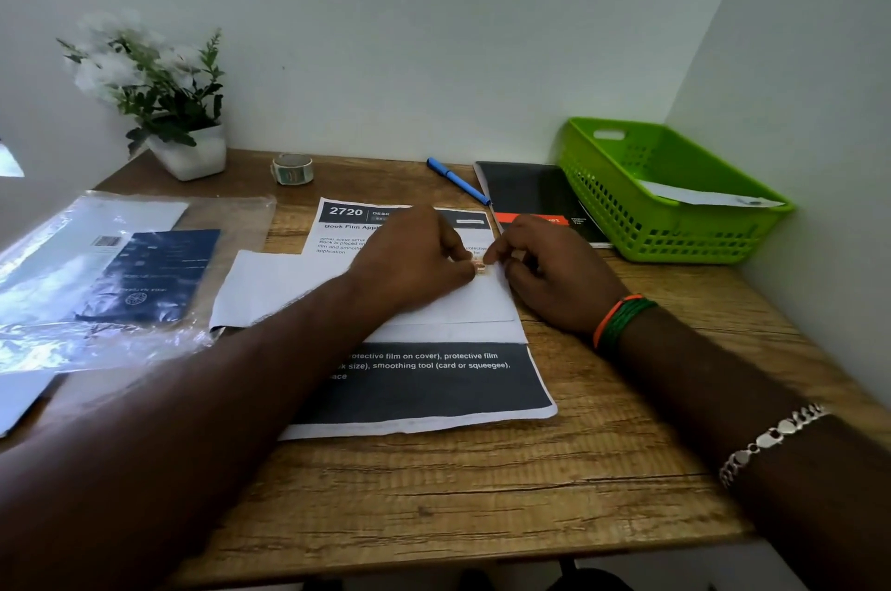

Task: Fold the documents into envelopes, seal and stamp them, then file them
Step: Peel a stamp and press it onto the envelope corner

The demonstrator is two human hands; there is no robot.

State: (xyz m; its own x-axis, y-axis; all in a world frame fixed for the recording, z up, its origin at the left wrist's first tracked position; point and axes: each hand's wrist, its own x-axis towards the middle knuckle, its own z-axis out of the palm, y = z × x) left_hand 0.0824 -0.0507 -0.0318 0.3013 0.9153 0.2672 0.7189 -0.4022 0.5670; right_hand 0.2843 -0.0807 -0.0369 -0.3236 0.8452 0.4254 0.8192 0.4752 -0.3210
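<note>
A white envelope (463,301) lies on a printed sheet (434,383) in the middle of the wooden desk. At the envelope's top right corner sits a small reddish stamp (480,266). My left hand (414,262) and my right hand (554,272) meet over it, and the fingertips of both pinch the stamp against the envelope. More white paper (260,286) sticks out to the left under my left forearm. A green basket (675,190) at the back right holds one white envelope (699,196).
A clear plastic pack (111,272) with a dark blue insert and white envelopes covers the desk's left side. Along the back stand a potted plant (159,103), a tape roll (292,169), a blue pen (458,181) and a black notebook (535,199). Walls close the back and right.
</note>
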